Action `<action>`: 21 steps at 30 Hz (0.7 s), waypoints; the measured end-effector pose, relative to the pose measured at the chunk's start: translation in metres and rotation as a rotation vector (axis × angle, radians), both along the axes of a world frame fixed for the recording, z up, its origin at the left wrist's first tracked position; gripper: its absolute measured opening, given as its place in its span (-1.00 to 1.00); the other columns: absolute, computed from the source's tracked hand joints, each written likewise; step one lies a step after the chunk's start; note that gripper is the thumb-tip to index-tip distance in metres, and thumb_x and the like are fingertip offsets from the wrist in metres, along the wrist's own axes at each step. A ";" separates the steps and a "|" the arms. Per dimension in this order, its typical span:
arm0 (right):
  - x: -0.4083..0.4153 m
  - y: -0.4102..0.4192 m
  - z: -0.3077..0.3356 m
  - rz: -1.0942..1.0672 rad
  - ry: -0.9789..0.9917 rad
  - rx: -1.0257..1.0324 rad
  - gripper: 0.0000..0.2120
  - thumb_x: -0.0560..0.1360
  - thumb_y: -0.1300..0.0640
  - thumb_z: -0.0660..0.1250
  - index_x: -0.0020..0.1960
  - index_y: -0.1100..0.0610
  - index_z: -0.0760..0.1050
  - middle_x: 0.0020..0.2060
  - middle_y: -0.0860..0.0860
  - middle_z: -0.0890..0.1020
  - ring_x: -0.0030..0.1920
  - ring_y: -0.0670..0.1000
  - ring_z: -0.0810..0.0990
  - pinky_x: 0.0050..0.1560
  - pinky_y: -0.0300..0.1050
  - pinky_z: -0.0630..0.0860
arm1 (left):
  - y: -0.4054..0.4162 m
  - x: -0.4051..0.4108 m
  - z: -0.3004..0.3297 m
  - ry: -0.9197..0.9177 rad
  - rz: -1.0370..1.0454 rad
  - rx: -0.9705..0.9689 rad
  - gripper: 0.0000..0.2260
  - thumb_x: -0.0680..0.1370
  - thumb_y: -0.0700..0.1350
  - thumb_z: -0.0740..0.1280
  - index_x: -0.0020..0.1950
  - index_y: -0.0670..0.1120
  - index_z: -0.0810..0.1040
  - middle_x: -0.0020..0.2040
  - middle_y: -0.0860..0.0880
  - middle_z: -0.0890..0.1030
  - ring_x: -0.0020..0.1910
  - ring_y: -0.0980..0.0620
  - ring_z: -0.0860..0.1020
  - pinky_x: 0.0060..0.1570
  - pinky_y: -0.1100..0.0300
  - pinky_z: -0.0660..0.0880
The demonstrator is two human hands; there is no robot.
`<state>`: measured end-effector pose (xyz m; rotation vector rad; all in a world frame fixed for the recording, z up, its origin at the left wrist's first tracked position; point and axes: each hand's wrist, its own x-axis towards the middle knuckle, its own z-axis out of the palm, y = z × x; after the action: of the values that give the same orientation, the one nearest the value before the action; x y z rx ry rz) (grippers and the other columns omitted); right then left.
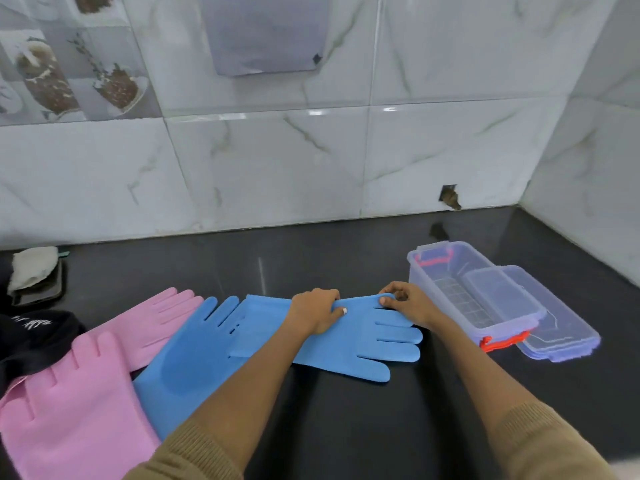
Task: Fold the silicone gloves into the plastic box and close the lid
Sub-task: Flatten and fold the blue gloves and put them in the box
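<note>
A blue silicone glove (363, 341) lies flat on the black counter, fingers pointing right. My left hand (317, 311) pinches its far edge near the palm. My right hand (405, 301) grips the same edge at the thumb. A second blue glove (194, 355) lies to the left, partly under the first. Two pink gloves, one behind (152, 323) and one in front (69, 420), lie further left. The clear plastic box (433, 268) with red latches stands open at the right. Its clear lid (561, 327) lies beside it, leaning on the box's right rim.
The black counter (346, 427) meets a white tiled wall (277, 174) at the back and right. A black cloth (31, 337) lies at the left edge. A pale sponge on a dark tray (34, 271) sits at the far left.
</note>
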<state>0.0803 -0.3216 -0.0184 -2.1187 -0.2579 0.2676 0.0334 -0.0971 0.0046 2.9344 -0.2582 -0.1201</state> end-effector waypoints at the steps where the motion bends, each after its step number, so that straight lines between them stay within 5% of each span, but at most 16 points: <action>1: 0.002 -0.008 0.000 -0.011 0.020 -0.014 -0.94 0.49 0.09 0.38 -0.09 0.07 0.56 -0.21 0.10 0.61 -0.21 0.02 0.57 -0.16 -0.19 0.51 | -0.002 0.003 -0.002 0.001 0.005 0.027 -0.66 0.59 0.16 0.13 0.09 -0.09 0.46 0.03 -0.08 0.59 -0.02 -0.12 0.56 -0.12 0.08 0.40; 4: 0.009 -0.025 0.002 -0.051 0.039 -0.066 -0.88 0.48 0.02 0.39 -0.06 0.06 0.57 -0.23 0.06 0.62 -0.24 -0.02 0.58 -0.19 -0.23 0.50 | -0.007 0.011 -0.003 0.050 0.020 0.040 -0.61 0.58 0.20 0.13 0.00 -0.12 0.46 -0.05 -0.07 0.57 -0.06 -0.10 0.54 -0.16 0.10 0.38; 9: 0.027 -0.032 0.003 -0.078 0.013 -0.188 -0.89 0.48 -0.01 0.37 -0.09 0.01 0.55 -0.22 0.03 0.62 -0.18 0.00 0.56 -0.05 -0.15 0.49 | -0.008 0.025 -0.008 0.292 0.024 -0.274 -0.62 0.55 0.17 0.23 -0.32 -0.06 0.30 -0.36 0.00 0.34 -0.37 0.01 0.31 -0.30 0.17 0.24; 15: 0.046 0.003 0.017 -0.076 -0.149 -0.286 -0.95 0.49 0.05 0.34 -0.11 0.00 0.49 -0.12 0.00 0.62 -0.07 0.03 0.56 0.00 -0.07 0.39 | 0.013 0.037 0.016 0.332 -0.004 -0.371 -0.76 0.53 0.07 0.33 -0.17 -0.10 0.52 -0.19 -0.08 0.50 -0.23 -0.01 0.45 -0.19 0.15 0.37; 21: 0.072 0.044 0.078 -0.129 -0.331 0.083 -0.88 0.43 0.33 0.35 -0.09 0.15 0.53 -0.12 0.02 0.61 -0.19 -0.04 0.54 -0.13 -0.24 0.47 | 0.026 0.029 0.103 0.033 0.042 -0.277 -0.85 0.47 -0.09 0.40 -0.03 -0.14 0.60 -0.11 -0.06 0.60 -0.15 0.00 0.52 -0.14 0.17 0.40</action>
<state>0.1525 -0.2777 0.0597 -2.0798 -0.3181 -0.1695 0.0628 -0.0708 0.1081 2.6581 -0.1913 -0.1163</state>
